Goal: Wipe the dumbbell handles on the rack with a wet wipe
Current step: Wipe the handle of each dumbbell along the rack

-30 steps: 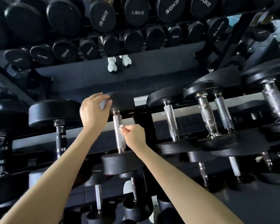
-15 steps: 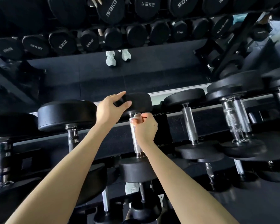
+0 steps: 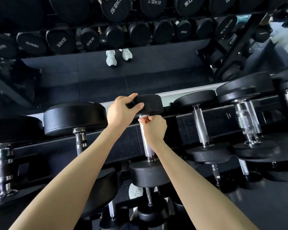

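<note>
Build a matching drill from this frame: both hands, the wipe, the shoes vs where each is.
1 left hand
2 right hand
3 wipe
4 shoes

A pinched against the handle top
B on the dark floor
C gripping the black weight end
D curled round the handle

Pairs: 1-C, 2-D, 3-A, 4-B

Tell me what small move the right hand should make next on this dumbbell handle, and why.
Probably slide the right hand down the handle toward the near head. It grips the wet wipe at the handle's far end, bare metal shows below it, and the left hand holds the far head.
</note>
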Available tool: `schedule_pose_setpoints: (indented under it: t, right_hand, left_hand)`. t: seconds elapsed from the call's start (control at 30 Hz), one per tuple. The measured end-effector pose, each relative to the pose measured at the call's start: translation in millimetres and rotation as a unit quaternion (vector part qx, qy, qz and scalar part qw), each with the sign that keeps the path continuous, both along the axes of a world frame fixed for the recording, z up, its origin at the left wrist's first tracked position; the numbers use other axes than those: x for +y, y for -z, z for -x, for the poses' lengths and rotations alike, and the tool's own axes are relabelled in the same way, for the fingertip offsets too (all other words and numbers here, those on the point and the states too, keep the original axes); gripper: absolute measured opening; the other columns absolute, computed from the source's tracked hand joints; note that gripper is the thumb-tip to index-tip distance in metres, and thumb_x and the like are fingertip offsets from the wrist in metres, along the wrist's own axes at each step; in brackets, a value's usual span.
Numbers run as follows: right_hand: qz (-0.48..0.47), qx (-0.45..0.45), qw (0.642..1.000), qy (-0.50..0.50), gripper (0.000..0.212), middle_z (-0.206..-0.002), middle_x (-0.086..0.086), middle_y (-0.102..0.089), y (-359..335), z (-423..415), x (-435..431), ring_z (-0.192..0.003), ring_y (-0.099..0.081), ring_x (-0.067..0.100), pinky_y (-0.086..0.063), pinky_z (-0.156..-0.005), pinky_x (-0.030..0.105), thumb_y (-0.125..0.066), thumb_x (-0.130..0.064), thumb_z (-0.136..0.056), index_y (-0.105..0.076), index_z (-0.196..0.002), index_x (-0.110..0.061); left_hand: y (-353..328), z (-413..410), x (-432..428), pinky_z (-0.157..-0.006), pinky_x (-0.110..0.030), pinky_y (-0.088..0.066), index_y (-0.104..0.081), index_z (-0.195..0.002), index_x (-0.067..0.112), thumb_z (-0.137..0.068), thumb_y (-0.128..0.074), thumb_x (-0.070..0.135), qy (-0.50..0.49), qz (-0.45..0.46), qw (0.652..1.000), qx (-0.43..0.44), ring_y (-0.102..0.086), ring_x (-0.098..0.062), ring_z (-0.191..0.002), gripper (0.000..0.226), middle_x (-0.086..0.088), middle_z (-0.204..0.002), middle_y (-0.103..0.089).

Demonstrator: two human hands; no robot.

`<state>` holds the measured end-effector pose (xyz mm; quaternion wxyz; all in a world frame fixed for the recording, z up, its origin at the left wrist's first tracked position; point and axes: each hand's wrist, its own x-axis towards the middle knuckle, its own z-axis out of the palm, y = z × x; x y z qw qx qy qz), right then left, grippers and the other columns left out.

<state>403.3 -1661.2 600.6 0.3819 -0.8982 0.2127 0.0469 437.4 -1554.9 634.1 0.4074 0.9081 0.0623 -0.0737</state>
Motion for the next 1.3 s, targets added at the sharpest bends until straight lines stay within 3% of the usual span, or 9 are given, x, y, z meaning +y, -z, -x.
schedule_pose_setpoints:
  t: [0.17,0.4,0.5,0.6,0.87,1.0,1.07,1.17,1.3]
  right_hand:
    - [0.024,0.035,0.995,-0.089,0.051,-0.045,-0.011,-0.036,1,35,-21,-0.043,-0.037,0.006,-0.022,-0.042,0.014,-0.065,-0.026,-0.086,-0.036,-0.044,-0.021]
    - [0.073,0.166,0.970,-0.162,0.048,-0.047,-0.006,-0.041,6,62,-42,-0.040,-0.035,0.003,-0.020,-0.035,0.015,-0.075,-0.025,-0.075,-0.037,-0.047,-0.015]
    - [0.003,0.111,0.987,-0.113,0.044,-0.043,0.004,-0.051,12,58,-39,-0.036,-0.041,0.005,-0.025,-0.038,0.014,-0.071,-0.017,-0.077,-0.046,-0.044,-0.004]
    - [-0.060,0.067,0.994,-0.069,0.027,-0.058,0.018,-0.064,18,45,-37,-0.051,-0.058,0.020,-0.047,-0.052,0.032,-0.071,-0.013,-0.077,-0.063,-0.059,0.006]
    - [-0.308,0.118,0.943,-0.046,0.007,-0.088,0.005,-0.072,20,31,-53,-0.086,-0.067,0.016,-0.055,-0.085,0.031,-0.071,-0.017,-0.082,-0.071,-0.089,-0.013]
    - [-0.374,0.213,0.899,-0.073,0.009,-0.075,-0.002,-0.071,16,41,-62,-0.075,-0.070,0.010,-0.056,-0.067,0.022,-0.060,-0.011,-0.090,-0.064,-0.089,-0.004]
    - [-0.404,0.226,0.884,-0.069,0.012,-0.065,-0.003,-0.067,17,33,-64,-0.076,-0.068,0.014,-0.057,-0.073,0.030,-0.061,-0.007,-0.089,-0.062,-0.079,-0.002]
    - [-0.464,0.174,0.868,0.020,0.003,-0.083,0.006,-0.065,22,12,-55,-0.084,-0.061,0.019,-0.051,-0.090,0.036,-0.064,-0.003,-0.085,-0.065,-0.088,-0.002]
    - [-0.524,0.146,0.836,0.072,0.022,-0.092,0.010,-0.067,30,-8,-47,-0.083,-0.061,0.018,-0.051,-0.082,0.027,-0.068,-0.007,-0.082,-0.064,-0.102,0.001]
  left_hand:
    - [0,-2,0,-0.070,-0.025,-0.039,-0.056,-0.129,0.034,-0.084,-0.064,0.047,-0.012,0.009,1.000,0.002,-0.055,-0.013,-0.097,0.047,0.005,-0.114,-0.060]
    - [0,-2,0,-0.079,-0.030,-0.046,-0.056,-0.129,0.034,-0.084,-0.064,0.047,-0.010,0.018,1.000,-0.002,-0.054,-0.019,-0.109,0.048,0.004,-0.113,-0.061]
    - [1,-2,0,-0.073,-0.026,-0.041,-0.055,-0.129,0.036,-0.084,-0.063,0.049,-0.011,0.015,1.000,-0.003,-0.053,-0.017,-0.110,0.048,0.006,-0.116,-0.060]
    - [2,-2,0,-0.068,-0.024,-0.039,-0.055,-0.130,0.037,-0.084,-0.062,0.050,-0.014,0.014,1.000,-0.006,-0.054,-0.013,-0.106,0.048,0.007,-0.120,-0.058]
    - [5,-2,2,-0.058,-0.016,-0.033,-0.055,-0.128,0.039,-0.083,-0.062,0.052,-0.017,0.013,1.000,-0.015,-0.050,-0.005,-0.096,0.047,0.009,-0.121,-0.057]
    - [6,-2,2,-0.058,-0.018,-0.033,-0.055,-0.128,0.039,-0.083,-0.062,0.052,-0.015,0.007,1.000,-0.006,-0.052,-0.008,-0.094,0.048,0.008,-0.116,-0.058]
    - [7,-2,2,-0.055,-0.016,-0.032,-0.056,-0.127,0.039,-0.082,-0.062,0.053,-0.019,0.011,1.000,-0.002,-0.050,-0.006,-0.086,0.048,0.008,-0.112,-0.058]
    - [9,-3,2,-0.056,-0.017,-0.033,-0.057,-0.126,0.040,-0.081,-0.063,0.053,-0.026,0.019,0.999,0.004,-0.048,-0.007,-0.083,0.046,0.010,-0.108,-0.058]
    - [7,-4,3,-0.058,-0.016,-0.032,-0.058,-0.123,0.042,-0.081,-0.065,0.052,-0.029,0.021,0.999,0.012,-0.047,-0.006,-0.084,0.044,0.013,-0.102,-0.054]
